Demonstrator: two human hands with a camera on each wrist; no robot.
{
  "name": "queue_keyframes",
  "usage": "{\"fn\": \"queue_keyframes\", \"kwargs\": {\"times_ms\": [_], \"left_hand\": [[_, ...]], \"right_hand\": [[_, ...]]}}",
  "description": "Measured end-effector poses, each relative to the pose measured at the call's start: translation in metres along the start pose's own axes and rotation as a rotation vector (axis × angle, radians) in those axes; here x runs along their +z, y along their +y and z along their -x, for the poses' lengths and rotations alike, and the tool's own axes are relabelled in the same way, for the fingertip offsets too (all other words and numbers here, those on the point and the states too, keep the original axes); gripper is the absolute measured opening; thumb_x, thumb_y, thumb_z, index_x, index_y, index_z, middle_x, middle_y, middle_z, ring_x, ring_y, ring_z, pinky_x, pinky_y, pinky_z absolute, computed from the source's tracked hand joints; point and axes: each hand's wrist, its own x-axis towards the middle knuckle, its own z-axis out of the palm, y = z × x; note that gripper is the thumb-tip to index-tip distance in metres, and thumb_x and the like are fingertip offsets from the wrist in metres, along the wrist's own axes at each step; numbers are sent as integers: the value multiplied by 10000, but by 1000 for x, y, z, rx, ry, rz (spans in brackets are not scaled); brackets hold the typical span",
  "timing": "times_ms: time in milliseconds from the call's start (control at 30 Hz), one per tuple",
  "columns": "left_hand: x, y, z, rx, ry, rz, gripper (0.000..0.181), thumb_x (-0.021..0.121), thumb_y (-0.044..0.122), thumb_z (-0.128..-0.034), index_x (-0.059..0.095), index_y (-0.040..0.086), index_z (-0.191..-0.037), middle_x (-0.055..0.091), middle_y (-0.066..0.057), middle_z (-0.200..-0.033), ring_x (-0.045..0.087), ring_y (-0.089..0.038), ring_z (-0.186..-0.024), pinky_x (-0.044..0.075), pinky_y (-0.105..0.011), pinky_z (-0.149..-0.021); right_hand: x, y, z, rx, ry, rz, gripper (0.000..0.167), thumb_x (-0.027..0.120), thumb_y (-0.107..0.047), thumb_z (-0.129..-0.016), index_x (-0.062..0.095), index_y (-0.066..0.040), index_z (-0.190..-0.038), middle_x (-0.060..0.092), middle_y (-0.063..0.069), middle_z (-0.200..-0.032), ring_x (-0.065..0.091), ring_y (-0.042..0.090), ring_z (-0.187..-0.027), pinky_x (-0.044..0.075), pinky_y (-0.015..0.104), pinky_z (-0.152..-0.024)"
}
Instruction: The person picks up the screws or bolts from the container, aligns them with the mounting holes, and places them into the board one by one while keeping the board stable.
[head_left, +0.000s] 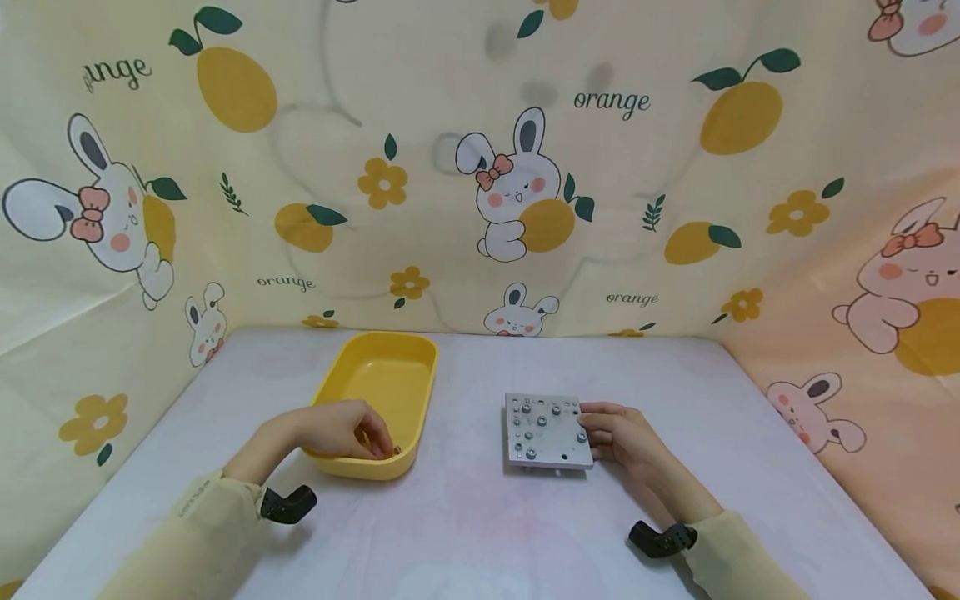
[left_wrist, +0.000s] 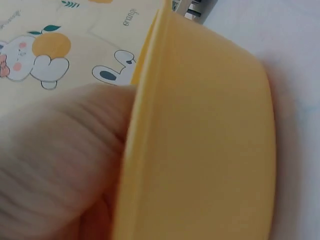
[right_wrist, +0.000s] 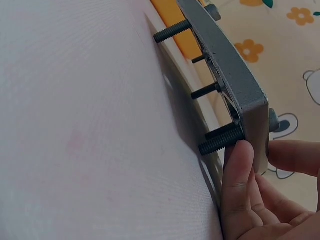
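Observation:
A square grey metal plate (head_left: 546, 433) carries several screws, their heads showing on top. In the right wrist view, threaded screw ends (right_wrist: 220, 142) stick out of its underside. My right hand (head_left: 626, 442) pinches the plate's right edge, thumb on one face and fingers on the other. My left hand (head_left: 348, 429) reaches over the near rim of a yellow plastic tray (head_left: 382, 383), fingers bent down inside. A tiny metallic piece (head_left: 397, 450) shows beside those fingertips. The tray wall (left_wrist: 200, 125) hides the fingers in the left wrist view, so their hold is unclear.
A white table surface (head_left: 465, 533) lies under everything, with the tray left of the plate. Printed cloth (head_left: 420, 100) with rabbits and oranges rises behind and along both sides. Each wrist wears a black camera mount (head_left: 288, 505).

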Motion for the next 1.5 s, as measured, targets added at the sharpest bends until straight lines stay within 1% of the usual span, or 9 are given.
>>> {"fn": "queue_keyframes", "kwargs": {"times_ms": [133,267,433,667,900,1000,1167,1333,1500], "left_hand": [[-4,6,4,-72,-6,-77,139,712,46,-887,734,176,-843,643,58,-782,551,-132,-763,479,-284,-717],[-6,7,8,-97,-20,-75,108,705,86,-900,732,158,-824,621,50,-739,521,-120,-719,449,-274,-688],[-2,2,6,-74,-28,18,98,676,214,-944,749,194,-881,649,49,-797,535,-137,-770,440,-310,-740],[3,-4,-1,-23,-59,135,143,666,89,-937,773,183,-958,699,23,-950,595,-181,-910,493,-316,-851],[1,-7,-3,-42,-110,260,156,637,165,-965,771,103,-913,555,18,-710,454,-121,-644,380,-222,-594],[0,-7,-2,-39,-123,331,245,617,249,-983,759,61,-914,509,-4,-690,406,-124,-611,327,-223,-556],[-1,-7,1,17,-115,346,197,705,249,-926,758,59,-938,615,1,-783,482,-110,-693,418,-218,-625],[-1,-7,3,94,-109,374,226,816,137,-818,753,44,-1014,707,-92,-966,610,-150,-843,529,-273,-770],[-3,-6,4,159,-86,406,197,796,76,-826,751,30,-1012,700,-146,-988,622,-186,-851,542,-301,-779]], "right_hand": [[0,-1,0,1,-1,-8,484,678,-150,-927,527,24,-1353,696,113,-1087,674,208,-834,543,292,-648],[0,-2,0,2,4,-8,485,680,-152,-926,528,24,-1351,696,112,-1088,676,209,-839,545,293,-653],[-1,0,1,3,4,-2,478,682,-150,-926,535,23,-1346,697,114,-1084,678,217,-840,545,293,-652],[0,2,1,-1,-4,-7,481,685,-149,-921,537,30,-1342,701,117,-1072,682,214,-826,545,288,-636],[0,2,0,-2,-10,-12,484,688,-148,-917,539,31,-1341,700,115,-1074,679,208,-823,541,285,-630],[0,2,0,-2,-11,-10,486,689,-151,-917,539,29,-1343,699,116,-1079,680,212,-831,543,287,-637],[0,1,-1,-2,-11,-8,486,685,-152,-921,534,28,-1347,696,119,-1085,678,216,-833,543,289,-640],[0,1,-1,-2,-7,-2,481,679,-149,-925,532,28,-1348,696,114,-1079,672,211,-820,540,289,-637],[0,0,0,-2,-5,-3,475,673,-144,-930,530,29,-1349,695,112,-1081,672,209,-823,540,289,-639]]}}
